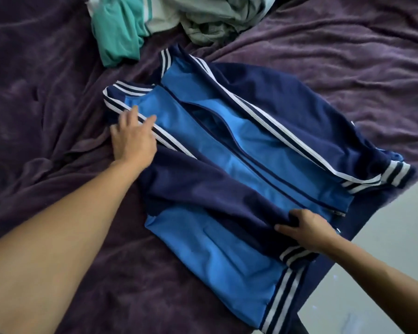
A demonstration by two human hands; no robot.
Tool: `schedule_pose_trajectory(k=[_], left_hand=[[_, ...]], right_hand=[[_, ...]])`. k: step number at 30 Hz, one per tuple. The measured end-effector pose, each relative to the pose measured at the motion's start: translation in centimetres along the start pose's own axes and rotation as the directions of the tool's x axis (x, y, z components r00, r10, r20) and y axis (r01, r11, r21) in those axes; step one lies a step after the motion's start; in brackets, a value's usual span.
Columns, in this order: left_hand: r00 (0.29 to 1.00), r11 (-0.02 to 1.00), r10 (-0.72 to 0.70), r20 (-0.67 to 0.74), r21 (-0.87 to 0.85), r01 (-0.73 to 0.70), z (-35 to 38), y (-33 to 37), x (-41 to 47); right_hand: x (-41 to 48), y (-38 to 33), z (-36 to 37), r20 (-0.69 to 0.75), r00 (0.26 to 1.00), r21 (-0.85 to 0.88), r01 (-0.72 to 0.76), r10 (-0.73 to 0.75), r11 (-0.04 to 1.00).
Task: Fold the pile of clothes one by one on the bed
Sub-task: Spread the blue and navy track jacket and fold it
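A blue zip jacket [251, 150] with navy sleeves and white stripes lies front-up on the purple bed cover [46, 104], collar at the far left, hem toward the near right. Both sleeves are laid in over the body. My left hand [133, 138] rests flat with straight fingers on the striped shoulder near the collar. My right hand [307, 227] grips the navy left sleeve near its striped cuff, fingers curled into the fabric. A pile of unfolded clothes [169, 20], teal and grey-white, sits at the far edge of the bed.
The bed's near right edge runs diagonally past the jacket's hem; pale floor [384, 249] shows beyond it. Rumpled purple cover spreads to the left and far right of the jacket.
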State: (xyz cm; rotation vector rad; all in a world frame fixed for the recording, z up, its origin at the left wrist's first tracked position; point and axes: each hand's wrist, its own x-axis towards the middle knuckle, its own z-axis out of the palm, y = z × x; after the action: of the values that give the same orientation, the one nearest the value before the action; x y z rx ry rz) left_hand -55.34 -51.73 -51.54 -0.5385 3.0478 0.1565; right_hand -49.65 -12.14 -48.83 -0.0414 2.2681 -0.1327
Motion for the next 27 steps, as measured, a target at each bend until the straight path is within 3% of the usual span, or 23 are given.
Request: schedule_pose_trajectory(k=[2, 3, 5, 6, 7, 8, 9, 10, 11, 13, 14, 15, 18, 21, 24, 27], left_hand=[[0.989, 0.995, 0.09, 0.114, 0.033, -0.095, 0.8, -0.3, -0.3], [0.983, 0.997, 0.071, 0.168, 0.023, -0.076, 1.1, -0.6, -0.3], [0.988, 0.999, 0.039, 0.151, -0.004, -0.039, 1.3, -1.3, -0.4], [0.994, 1.0, 0.015, 0.11, -0.006, -0.014, 1.3, -1.5, -0.7], [0.996, 0.999, -0.036, 0.077, -0.016, 0.037, 1.2, -1.6, -1.2], [0.99, 0.99, -0.125, 0.067, -0.049, 0.129, 1.0, -1.6, -1.8], [0.968, 0.964, -0.236, 0.086, -0.104, 0.245, 0.8, -1.5, -2.4], [0.931, 0.917, -0.341, 0.128, -0.172, 0.359, 0.6, -1.3, -3.1], [0.887, 0.857, -0.423, 0.185, -0.235, 0.458, 0.4, -1.1, -3.9], [0.817, 0.748, -0.512, 0.266, -0.33, 0.576, 0.2, -0.7, -5.5], [0.798, 0.701, -0.533, 0.283, -0.38, 0.603, 0.3, -0.5, -6.3], [0.784, 0.654, -0.547, 0.294, -0.434, 0.619, 0.5, -0.3, -6.9], [0.758, 0.568, -0.594, 0.27, -0.528, 0.632, 0.4, 0.1, -8.0], [0.792, 0.618, -0.585, 0.173, -0.538, 0.574, 0.1, -0.3, -7.9], [0.827, 0.682, -0.553, 0.103, -0.515, 0.52, -0.8, -0.5, -7.4], [0.815, 0.654, -0.56, 0.146, -0.526, 0.544, -2.5, 0.3, -7.0]], right_hand=[[0.1, -0.9, -1.3, 0.061, 0.997, 0.396, 0.017, -0.044, 0.918], [-0.3, -1.5, -1.9, 0.133, 0.986, 0.624, -0.001, -0.104, 0.781], [-1.2, -2.3, -2.3, 0.255, 0.946, 0.84, -0.114, -0.199, 0.531], [-1.2, -2.1, -1.6, 0.272, 0.942, 0.827, -0.124, -0.198, 0.548], [-1.1, -1.7, -0.7, 0.262, 0.954, 0.722, -0.091, -0.149, 0.686], [-1.1, -1.2, 0.3, 0.234, 0.968, 0.469, -0.035, -0.086, 0.882], [-1.3, -0.9, 1.1, 0.176, 0.984, 0.154, -0.011, -0.016, 0.988], [-1.9, -0.5, 1.9, 0.017, 1.0, -0.093, 0.022, -0.02, 0.995], [-2.6, -0.3, 2.5, -0.151, 0.981, -0.225, 0.082, -0.118, 0.971], [-5.0, -1.1, 3.5, -0.438, 0.814, -0.261, 0.292, -0.382, 0.92], [-6.2, -2.0, 4.3, -0.503, 0.735, -0.252, 0.379, -0.455, 0.891], [-7.3, -2.8, 5.4, -0.498, 0.701, -0.265, 0.438, -0.511, 0.859], [-9.1, -4.8, 10.0, -0.194, 0.818, -0.305, 0.474, -0.541, 0.826], [-8.9, -5.6, 13.6, -0.001, 0.873, -0.375, 0.451, -0.487, 0.81], [-8.4, -5.4, 14.4, 0.017, 0.892, -0.424, 0.416, -0.453, 0.804], [-7.9, -4.6, 11.0, -0.002, 0.878, -0.176, 0.471, -0.478, 0.865]])
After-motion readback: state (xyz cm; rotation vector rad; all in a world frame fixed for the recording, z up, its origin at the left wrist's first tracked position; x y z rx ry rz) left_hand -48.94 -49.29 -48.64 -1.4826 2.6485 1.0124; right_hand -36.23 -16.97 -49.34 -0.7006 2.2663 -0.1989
